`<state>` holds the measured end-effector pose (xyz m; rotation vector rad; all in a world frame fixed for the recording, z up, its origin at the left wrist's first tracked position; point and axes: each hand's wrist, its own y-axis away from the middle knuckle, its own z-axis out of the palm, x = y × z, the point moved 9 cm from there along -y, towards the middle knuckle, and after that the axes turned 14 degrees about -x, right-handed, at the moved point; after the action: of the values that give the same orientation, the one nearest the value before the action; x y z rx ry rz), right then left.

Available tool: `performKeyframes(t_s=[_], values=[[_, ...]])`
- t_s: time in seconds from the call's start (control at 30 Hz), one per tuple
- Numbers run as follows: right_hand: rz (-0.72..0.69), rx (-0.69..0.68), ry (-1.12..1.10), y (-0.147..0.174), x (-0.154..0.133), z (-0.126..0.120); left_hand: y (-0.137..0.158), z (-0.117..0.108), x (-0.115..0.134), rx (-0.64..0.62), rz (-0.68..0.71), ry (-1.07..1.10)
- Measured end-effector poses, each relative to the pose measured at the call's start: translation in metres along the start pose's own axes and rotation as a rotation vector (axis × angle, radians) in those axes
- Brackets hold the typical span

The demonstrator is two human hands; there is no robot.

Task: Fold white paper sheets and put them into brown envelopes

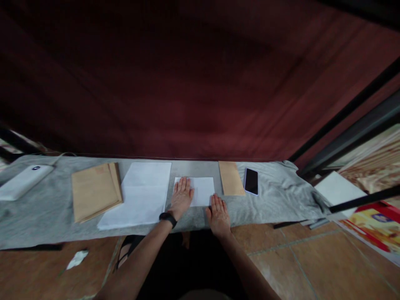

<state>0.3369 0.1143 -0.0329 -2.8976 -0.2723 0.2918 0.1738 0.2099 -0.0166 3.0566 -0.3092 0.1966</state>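
A small white sheet of paper (202,191), perhaps folded, lies in front of me on the grey cloth. My left hand (181,196), with a black band at the wrist, rests flat on its left part, fingers stretched out. Beside its lower right corner, my right hand (219,214) lies palm down on the cloth, fingertips at the paper's edge. Larger white sheets (140,193) spread to the left of my left hand. A brown envelope (231,179) lies to the right, past my right hand. Neither hand grips anything.
Brown envelopes (95,191) are stacked at the left, near a white device (26,181) with a cable. A phone (251,181) lies right of the single envelope. Grey cloth (281,200) covers the narrow table. A dark red curtain (187,104) hangs behind; black metal bars (346,108) stand right.
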Motion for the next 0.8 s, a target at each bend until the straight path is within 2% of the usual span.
performKeyframes(t_s=[0.1, 0.23, 0.37, 0.43, 0.57, 0.8], values=[[0.033, -0.022, -0.056, -0.016, -0.001, -0.002, 0.001, 0.007, -0.007, -0.013, 0.008, -0.022], [-0.059, -0.102, -0.153, -0.062, -0.029, 0.001, 0.005, 0.008, -0.007, -0.014, 0.009, -0.035], [-0.117, -0.210, -0.183, -0.107, -0.055, 0.018, 0.004, 0.007, -0.007, -0.046, 0.022, -0.032], [-0.113, -0.246, -0.165, -0.120, -0.058, 0.027, 0.003, 0.008, -0.007, -0.055, 0.024, -0.033], [-0.049, -0.237, -0.124, -0.124, -0.043, 0.033, 0.002, 0.008, -0.009, -0.040, 0.004, -0.021], [0.089, -0.165, -0.051, -0.105, -0.006, 0.027, 0.001, 0.009, -0.009, -0.017, -0.005, 0.007]])
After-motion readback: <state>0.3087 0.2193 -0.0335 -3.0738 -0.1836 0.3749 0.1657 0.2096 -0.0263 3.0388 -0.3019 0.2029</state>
